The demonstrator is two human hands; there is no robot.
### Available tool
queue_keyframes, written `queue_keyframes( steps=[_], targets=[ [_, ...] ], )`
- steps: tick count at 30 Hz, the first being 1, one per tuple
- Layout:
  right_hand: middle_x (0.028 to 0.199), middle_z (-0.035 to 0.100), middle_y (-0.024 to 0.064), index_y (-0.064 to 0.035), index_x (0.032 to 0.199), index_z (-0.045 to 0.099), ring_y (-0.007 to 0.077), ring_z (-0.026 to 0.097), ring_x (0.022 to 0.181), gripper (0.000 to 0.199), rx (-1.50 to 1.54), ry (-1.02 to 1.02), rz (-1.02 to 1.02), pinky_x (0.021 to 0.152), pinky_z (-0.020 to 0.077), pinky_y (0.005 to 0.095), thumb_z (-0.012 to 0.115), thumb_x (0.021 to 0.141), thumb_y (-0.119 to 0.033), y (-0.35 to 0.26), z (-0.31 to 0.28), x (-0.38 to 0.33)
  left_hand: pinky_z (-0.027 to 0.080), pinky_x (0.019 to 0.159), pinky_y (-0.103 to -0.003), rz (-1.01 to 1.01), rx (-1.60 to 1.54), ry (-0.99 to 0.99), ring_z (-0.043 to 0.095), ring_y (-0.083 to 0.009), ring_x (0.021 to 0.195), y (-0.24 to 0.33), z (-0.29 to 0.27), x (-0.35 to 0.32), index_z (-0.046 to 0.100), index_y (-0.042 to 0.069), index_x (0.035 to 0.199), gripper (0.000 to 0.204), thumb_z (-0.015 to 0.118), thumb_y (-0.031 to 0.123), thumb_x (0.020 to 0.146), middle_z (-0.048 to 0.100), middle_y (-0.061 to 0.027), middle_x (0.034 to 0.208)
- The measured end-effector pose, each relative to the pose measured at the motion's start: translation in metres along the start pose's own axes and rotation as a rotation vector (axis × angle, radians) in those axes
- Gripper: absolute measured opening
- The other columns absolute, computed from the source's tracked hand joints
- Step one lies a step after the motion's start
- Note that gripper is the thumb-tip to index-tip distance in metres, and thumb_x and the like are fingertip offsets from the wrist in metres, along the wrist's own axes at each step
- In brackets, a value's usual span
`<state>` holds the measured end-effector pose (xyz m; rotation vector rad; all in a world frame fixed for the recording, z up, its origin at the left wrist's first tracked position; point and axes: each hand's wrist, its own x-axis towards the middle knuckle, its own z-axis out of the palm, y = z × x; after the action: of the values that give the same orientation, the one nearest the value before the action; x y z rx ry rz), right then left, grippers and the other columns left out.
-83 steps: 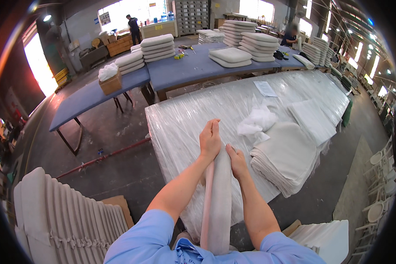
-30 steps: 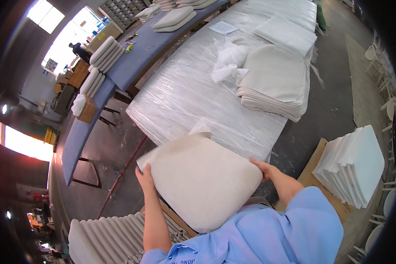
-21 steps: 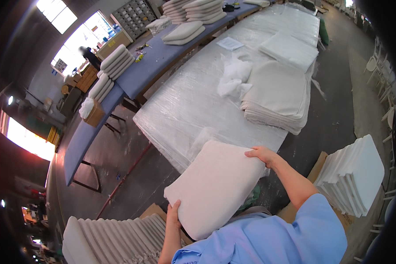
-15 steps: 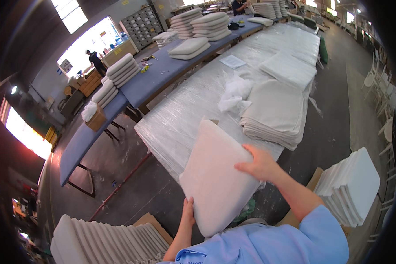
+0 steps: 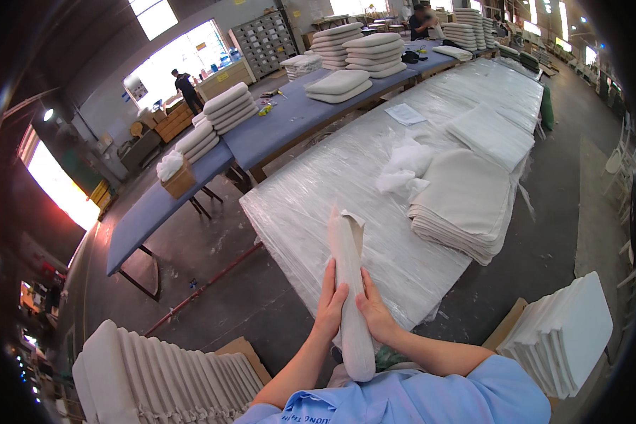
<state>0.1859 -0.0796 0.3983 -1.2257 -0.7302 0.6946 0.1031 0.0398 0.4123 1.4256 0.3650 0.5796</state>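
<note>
A pale off-white seat cushion stands on edge in front of my body, its narrow side turned up. My left hand presses on its left face, thumb at the upper edge. On the opposite face, my right hand grips it with the thumb also near the top. At the cushion's far end a loose fabric flap sticks up. Past it lies a table covered in clear plastic film, bearing a stack of flat off-white fabric covers and a crumpled white plastic bag.
Many cushions stand in a row at lower left. White pads lean together in a carton at lower right. A blue-topped table carries cushion stacks. Two other people are farther off, and pale chairs line the right.
The cushion has turned from its broad face toward me to standing on edge. My right hand has come down and inward, and my left hand has moved up along the other side.
</note>
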Motion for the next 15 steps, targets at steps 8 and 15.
queue_keyframes(
  steps=[8, 15],
  targets=[
    [0.152, 0.040, 0.0249, 0.0043, 0.156, 0.028, 0.0368, 0.040, 0.141, 0.065, -0.470, 0.460, -0.269, 0.119, 0.0292, 0.0427, 0.056, 0.103, -0.021, 0.030, -0.043, 0.121, 0.021, 0.124, -0.040, -0.132, -0.023, -0.030, 0.025, -0.0295, 0.152, 0.006, -0.008, 0.122, 0.025, 0.004, 0.161, 0.073, 0.052, 0.041, 0.104, 0.027, -0.0190, 0.164],
    [0.097, 0.066, 0.0088, -0.0019, 0.101, 0.065, 0.0173, 0.060, 0.091, 0.021, -0.288, 0.454, -0.343, 0.083, 0.0477, 0.0316, 0.058, 0.104, -0.021, 0.012, -0.023, 0.192, 0.035, 0.113, -0.036, -0.084, 0.023, -0.081, 0.051, -0.0243, 0.129, 0.004, -0.055, 0.197, 0.050, 0.004, 0.145, 0.074, 0.036, 0.064, 0.105, 0.060, -0.0129, 0.137]
  ],
)
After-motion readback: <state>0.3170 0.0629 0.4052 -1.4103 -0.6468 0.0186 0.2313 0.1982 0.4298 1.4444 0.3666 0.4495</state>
